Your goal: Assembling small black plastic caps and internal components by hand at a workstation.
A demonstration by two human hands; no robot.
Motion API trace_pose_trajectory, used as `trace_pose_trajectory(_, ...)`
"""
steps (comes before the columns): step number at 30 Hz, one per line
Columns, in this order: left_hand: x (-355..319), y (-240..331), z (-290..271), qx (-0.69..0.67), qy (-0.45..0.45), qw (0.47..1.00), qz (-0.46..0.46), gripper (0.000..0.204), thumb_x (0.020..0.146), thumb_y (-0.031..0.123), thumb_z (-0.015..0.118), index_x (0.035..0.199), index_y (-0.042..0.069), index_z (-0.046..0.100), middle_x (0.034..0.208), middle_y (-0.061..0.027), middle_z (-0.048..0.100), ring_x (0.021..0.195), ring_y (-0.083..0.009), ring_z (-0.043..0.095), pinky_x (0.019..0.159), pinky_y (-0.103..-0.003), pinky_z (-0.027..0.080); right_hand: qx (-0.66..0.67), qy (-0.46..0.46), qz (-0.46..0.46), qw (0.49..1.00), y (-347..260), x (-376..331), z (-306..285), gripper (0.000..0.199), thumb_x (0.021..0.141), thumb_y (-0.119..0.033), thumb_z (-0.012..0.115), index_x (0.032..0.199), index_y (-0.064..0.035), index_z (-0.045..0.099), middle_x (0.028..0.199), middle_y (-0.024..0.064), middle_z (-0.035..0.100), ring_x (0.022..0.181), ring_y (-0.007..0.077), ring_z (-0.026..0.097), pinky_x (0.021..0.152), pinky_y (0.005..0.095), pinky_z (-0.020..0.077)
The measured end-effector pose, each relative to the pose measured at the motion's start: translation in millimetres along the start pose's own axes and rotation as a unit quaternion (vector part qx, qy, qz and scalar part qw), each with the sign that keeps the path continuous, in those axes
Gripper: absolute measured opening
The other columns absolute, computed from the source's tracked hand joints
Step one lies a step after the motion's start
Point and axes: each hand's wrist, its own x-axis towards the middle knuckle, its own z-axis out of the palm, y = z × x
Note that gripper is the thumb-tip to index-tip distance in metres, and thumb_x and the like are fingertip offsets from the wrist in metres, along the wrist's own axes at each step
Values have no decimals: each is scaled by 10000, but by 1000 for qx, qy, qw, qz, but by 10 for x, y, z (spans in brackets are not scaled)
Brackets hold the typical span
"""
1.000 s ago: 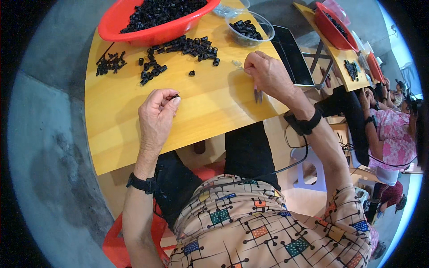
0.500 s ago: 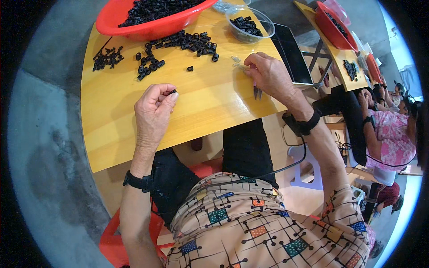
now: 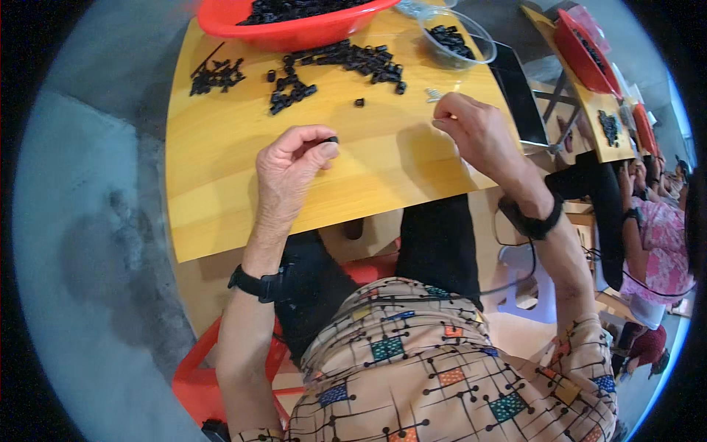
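I can make out no readable lettering, number, label or sign anywhere in my head-camera view. The patterned shirt point(image 3: 420, 368), bottom centre, carries coloured squares, dots and lines; the red plastic basin point(image 3: 294, 33), top edge, shows no legible print.

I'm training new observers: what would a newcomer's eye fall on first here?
Probably the large red basin heaped with small black parts, at the far edge of the yellow table. Next, the left hand, pinching one black piece above the table; the right hand is this side of the clear plastic bowl.
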Motion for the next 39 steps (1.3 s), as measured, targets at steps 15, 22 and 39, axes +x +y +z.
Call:
trace_pose_trajectory(15,-583,160,90,-177,-83,975,-101,247,864,125,621,1087,21,612,900,-70,649,746,-123,616,689,-248,518,454,-120,127,874,-902,-301,122,79,851,-22,605,908,9,559,766,1,574,635,46,547,571,184,463)
trace_pose_trajectory(22,-783,215,118,-287,-76,935,-193,222,912,157,559,1094,32,579,902,-89,652,777,-142,644,699,-267,543,541,-82,187,816,-969,-495,172,131,844,-39,619,952,11,565,799,11,586,626,50,550,547,190,465)
trace_pose_trajectory(39,-1059,397,322,-334,-48,916,-218,187,921,142,518,1085,54,543,1024,-40,580,953,-134,558,866,-300,452,516,-10,112,849,-1201,-825,277,179,823,-30,642,985,-19,569,719,7,613,646,42,566,576,205,473)
